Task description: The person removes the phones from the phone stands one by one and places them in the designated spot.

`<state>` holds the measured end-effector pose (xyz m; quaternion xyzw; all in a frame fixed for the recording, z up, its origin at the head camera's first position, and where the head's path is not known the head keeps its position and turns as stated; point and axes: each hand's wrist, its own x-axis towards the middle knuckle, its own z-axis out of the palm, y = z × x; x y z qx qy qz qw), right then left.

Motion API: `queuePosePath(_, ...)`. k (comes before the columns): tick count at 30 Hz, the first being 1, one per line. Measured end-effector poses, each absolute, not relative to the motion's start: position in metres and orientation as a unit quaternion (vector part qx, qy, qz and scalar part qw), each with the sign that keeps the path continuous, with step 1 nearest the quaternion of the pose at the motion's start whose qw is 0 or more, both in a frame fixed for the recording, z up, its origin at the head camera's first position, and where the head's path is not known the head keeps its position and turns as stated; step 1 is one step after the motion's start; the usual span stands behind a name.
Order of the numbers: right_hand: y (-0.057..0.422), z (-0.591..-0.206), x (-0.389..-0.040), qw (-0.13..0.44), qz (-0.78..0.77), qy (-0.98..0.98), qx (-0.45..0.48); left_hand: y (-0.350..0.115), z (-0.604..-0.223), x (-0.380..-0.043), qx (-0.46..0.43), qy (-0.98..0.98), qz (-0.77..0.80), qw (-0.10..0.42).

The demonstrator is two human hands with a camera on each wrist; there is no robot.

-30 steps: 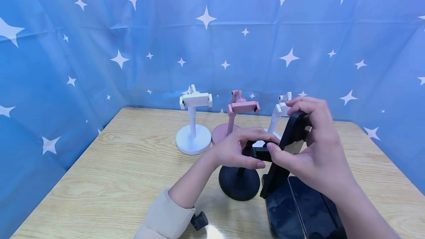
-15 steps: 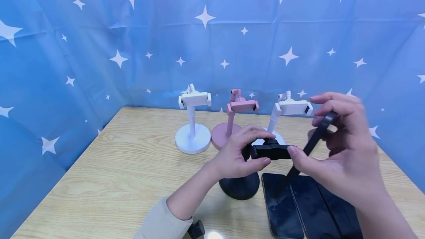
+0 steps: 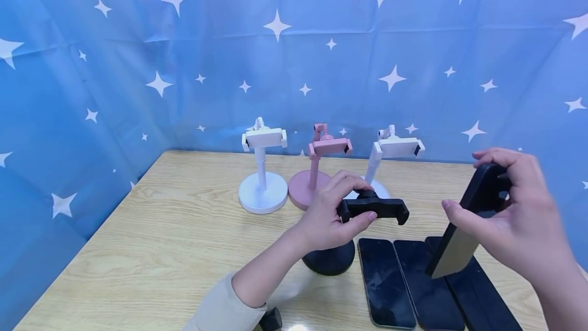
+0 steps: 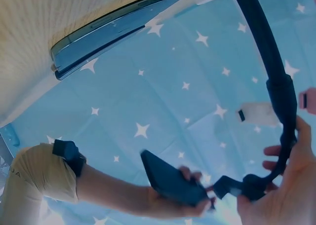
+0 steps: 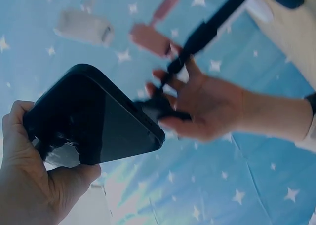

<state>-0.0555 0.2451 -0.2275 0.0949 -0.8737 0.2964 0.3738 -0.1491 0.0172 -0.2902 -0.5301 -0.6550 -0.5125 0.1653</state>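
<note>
In the head view my left hand (image 3: 328,218) pinches the left end of the black clamp (image 3: 386,208) on top of a black phone stand. Its round base (image 3: 328,262) rests on the table, partly hidden by that hand. To the right, my right hand (image 3: 519,213) grips a black phone (image 3: 459,252) by its edges, tilted and raised over other phones. A gap separates the phone from the clamp. The right wrist view has the phone (image 5: 113,116) large, thumb and fingers on opposite edges. In the left wrist view the stand's pole (image 4: 264,42) rises past my fingers.
Three dark phones lie side by side on the wooden table (image 3: 161,234), the nearest to the stand being the left one (image 3: 386,285). Behind stand a white phone stand (image 3: 263,193), a pink one (image 3: 300,188) and another white one (image 3: 399,148). A blue star-patterned curtain (image 3: 229,55) encloses the table.
My right hand has moved away to the right with the phone, leaving the clamp it was touching. My left hand stays at the clamp's left end.
</note>
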Motion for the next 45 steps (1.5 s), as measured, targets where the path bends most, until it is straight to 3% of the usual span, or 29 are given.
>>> queuePosePath(11,0.277,-0.249,-0.055,0.287,0.227,-0.930,0.023,0.020,-0.284,-0.148,-0.542,-0.667,-0.490,0.146)
queuePosePath(23,0.339,-0.282,-0.072,0.133,0.158,-0.977,0.056,0.025,-0.272,-0.156,-0.570,-0.674,-0.456,0.113)
queuePosePath(30,0.383,-0.308,-0.078,-0.036,0.188,-0.980,0.059,0.033,-0.255,-0.160,-0.580,-0.663,-0.464,0.087)
queuePosePath(35,0.407,-0.325,-0.079,-0.123,0.253,-0.957,0.067,0.044,-0.238,-0.161,-0.591,-0.651,-0.469,0.076)
queuePosePath(40,0.421,-0.337,-0.080,-0.158,0.271,-0.948,0.061,0.063,-0.222,-0.160,-0.593,-0.650,-0.471,0.059)
queuePosePath(45,0.428,-0.344,-0.082,-0.148,0.229,-0.961,0.054,0.089,-0.212,-0.160,-0.581,-0.654,-0.481,0.058)
